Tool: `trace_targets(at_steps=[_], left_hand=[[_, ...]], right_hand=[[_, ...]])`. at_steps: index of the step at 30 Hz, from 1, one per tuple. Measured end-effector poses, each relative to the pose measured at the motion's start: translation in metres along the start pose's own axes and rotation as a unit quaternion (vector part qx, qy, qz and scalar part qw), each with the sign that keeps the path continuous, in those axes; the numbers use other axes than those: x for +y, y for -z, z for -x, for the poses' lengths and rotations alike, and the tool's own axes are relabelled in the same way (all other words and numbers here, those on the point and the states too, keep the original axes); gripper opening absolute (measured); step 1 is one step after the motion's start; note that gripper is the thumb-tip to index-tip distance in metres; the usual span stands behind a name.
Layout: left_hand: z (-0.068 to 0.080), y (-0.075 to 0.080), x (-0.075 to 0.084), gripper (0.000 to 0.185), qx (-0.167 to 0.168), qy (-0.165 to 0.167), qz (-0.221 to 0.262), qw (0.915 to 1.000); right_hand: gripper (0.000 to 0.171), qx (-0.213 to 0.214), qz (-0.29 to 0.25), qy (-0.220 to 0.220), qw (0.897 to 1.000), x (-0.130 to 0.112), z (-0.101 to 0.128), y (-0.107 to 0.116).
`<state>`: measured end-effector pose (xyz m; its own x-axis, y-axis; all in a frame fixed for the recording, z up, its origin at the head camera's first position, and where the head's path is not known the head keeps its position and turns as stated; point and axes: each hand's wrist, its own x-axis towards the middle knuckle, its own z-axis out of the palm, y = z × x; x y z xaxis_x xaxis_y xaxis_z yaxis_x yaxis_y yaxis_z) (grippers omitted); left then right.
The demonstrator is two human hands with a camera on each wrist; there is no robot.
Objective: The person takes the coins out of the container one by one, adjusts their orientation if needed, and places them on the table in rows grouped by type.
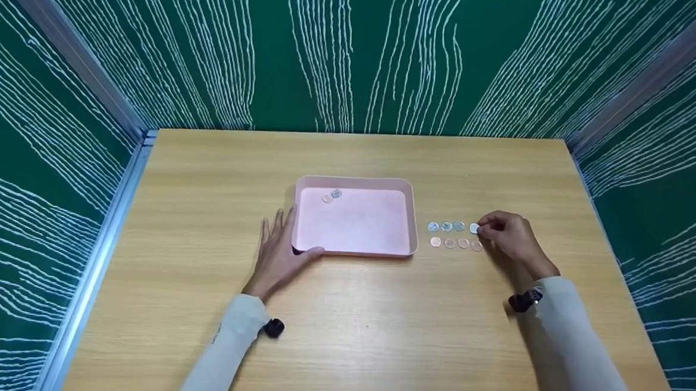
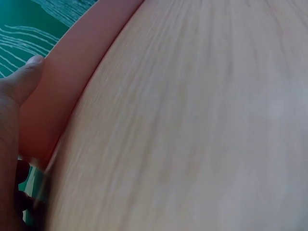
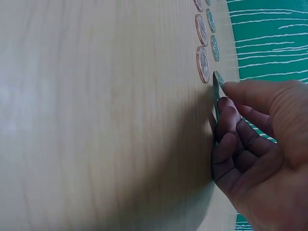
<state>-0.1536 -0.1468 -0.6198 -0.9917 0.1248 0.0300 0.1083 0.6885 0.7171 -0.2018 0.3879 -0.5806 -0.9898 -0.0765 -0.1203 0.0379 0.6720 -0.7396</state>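
Note:
A pink tray sits mid-table with two silver coins in its far left corner. My left hand lies flat on the table with straight fingers, its thumb against the tray's front left wall. Right of the tray lie a row of silver coins and a row of copper coins. My right hand pinches the rightmost silver coin between thumb and forefinger, at the table surface beside a copper coin.
The wooden table is walled on three sides by green panels with white lines. A metal rail runs along the left edge. Both wrists carry small black cameras.

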Motion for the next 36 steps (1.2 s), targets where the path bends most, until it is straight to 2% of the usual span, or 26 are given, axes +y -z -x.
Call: trace_targets(at_steps=[6, 19, 24, 30, 36], left_hand=[[-0.002, 0.0, 0.0, 0.123, -0.006, -0.003, -0.007, 1.0], [-0.004, -0.001, 0.001, 0.124, -0.005, -0.005, -0.011, 0.9999], [-0.003, -0.003, 0.0, 0.124, -0.006, 0.001, -0.009, 0.9999], [-0.002, -0.002, 0.0, 0.125, -0.001, 0.001, -0.007, 1.0], [-0.002, 0.0, -0.001, 0.125, 0.003, -0.019, -0.008, 0.9998]], right_hand=[[0.014, -0.002, -0.021, 0.007, 1.0, 0.0, 0.002, -0.002], [0.019, -0.005, -0.081, 0.025, 0.996, -0.022, -0.003, -0.014], [0.019, -0.003, -0.082, 0.028, 0.996, -0.028, -0.009, -0.023], [0.022, -0.014, -0.089, 0.044, 0.995, -0.045, -0.015, -0.032], [0.025, -0.026, -0.099, 0.066, 0.993, -0.069, -0.021, -0.041]])
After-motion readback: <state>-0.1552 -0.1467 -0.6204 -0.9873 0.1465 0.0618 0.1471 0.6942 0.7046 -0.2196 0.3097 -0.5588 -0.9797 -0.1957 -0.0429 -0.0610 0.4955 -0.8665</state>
